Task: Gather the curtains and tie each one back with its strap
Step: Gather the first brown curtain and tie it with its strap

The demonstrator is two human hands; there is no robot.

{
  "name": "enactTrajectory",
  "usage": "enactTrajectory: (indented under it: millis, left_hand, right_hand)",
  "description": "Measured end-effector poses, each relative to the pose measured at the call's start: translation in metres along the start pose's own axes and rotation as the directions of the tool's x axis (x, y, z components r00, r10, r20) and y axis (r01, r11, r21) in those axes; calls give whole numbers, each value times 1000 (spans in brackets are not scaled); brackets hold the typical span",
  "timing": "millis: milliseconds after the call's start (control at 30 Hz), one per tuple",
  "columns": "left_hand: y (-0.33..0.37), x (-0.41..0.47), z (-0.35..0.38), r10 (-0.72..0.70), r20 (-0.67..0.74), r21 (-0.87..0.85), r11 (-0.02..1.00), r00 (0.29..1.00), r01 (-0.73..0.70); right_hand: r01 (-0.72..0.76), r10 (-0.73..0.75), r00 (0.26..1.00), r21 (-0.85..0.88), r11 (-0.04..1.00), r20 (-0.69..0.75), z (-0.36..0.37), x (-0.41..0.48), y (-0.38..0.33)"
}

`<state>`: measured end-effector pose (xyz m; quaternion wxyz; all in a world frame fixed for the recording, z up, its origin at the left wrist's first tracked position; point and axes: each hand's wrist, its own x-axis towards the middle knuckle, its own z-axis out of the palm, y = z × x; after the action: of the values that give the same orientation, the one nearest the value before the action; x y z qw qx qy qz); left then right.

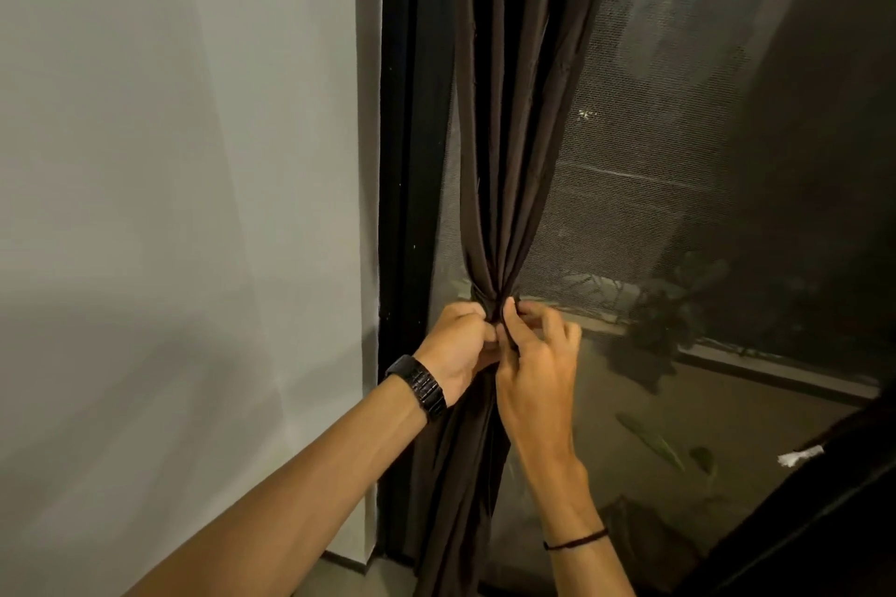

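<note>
A dark brown curtain (514, 121) hangs in front of the window, bunched into tight folds and pinched to a narrow waist. A strap (477, 293) of the same dark cloth wraps that waist. My left hand (458, 342), with a black watch on the wrist, grips the strap and bunched cloth from the left. My right hand (531, 364) pinches the strap at the waist from the right, thumb and forefinger on the cloth, the other fingers loosely curled. Both hands touch each other at the waist. The strap ends are hidden by my fingers.
A white wall (184, 208) fills the left side up to the black window frame (405, 160). A mesh screen (654, 189) covers the dark window behind the curtain, with a plant (679, 305) beyond it. A dark object (834, 499) crosses the lower right corner.
</note>
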<state>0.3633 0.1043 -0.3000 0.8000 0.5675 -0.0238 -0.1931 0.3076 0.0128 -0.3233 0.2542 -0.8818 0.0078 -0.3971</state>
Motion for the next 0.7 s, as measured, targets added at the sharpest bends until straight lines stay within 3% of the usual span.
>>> enactTrajectory:
  millis: [267,400,467,567,633,700]
  left_hand:
    - [12,-13,-4,-67,226,-88,992,972,89]
    - [16,-11,-11,-80,414,-155,975,907,157]
    - [18,-12,-10,-78,482,-132,978,873,161]
    - [17,-15,0,-120,401,-44,988,908,150]
    - [20,-18,5,-98,291,36,995,952,92]
    - [24,-23,5,-79,239,125,991,968,50]
  right_hand:
    - [25,-22,981,-15,1000,193,-13,7,-2]
    - [127,-105,973,-94,987,207,-14,9,9]
    - [106,-102,980,-9,994,172,-15,9,15]
    - [-49,17,991,245,968,130,-18,9,13]
    - [-44,5,989,257,965,151,-20,8,12]
    - [62,-88,978,144,988,187,-24,6,15]
